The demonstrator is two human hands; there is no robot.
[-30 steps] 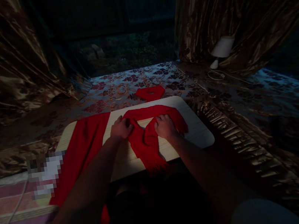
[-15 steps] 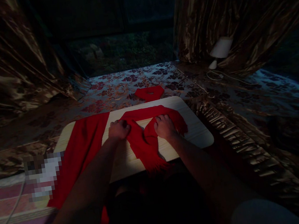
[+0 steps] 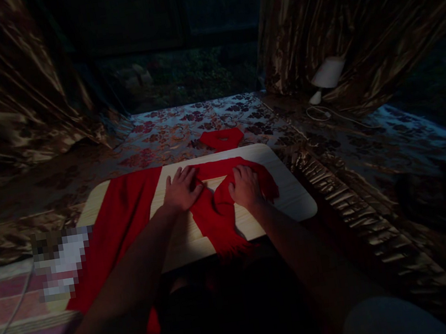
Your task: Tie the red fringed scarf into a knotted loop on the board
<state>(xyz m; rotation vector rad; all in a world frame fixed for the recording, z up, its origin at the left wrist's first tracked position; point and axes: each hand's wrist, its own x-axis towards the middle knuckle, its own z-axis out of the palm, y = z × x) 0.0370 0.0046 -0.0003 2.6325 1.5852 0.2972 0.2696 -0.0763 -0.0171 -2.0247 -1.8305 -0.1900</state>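
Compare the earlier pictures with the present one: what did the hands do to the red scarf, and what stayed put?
The left hand opened from a closed grip to lie flat, fingers spread, on the red scarf. The right hand stayed pressed on the scarf's crossing; the wooden board did not move.

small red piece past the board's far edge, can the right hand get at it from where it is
Probably yes: the right hand rests on the red scarf on the board, and only patterned cloth lies between it and the small red piece.

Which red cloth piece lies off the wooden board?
The small red cloth beyond the board, on the floral cover. The others lie on the board.
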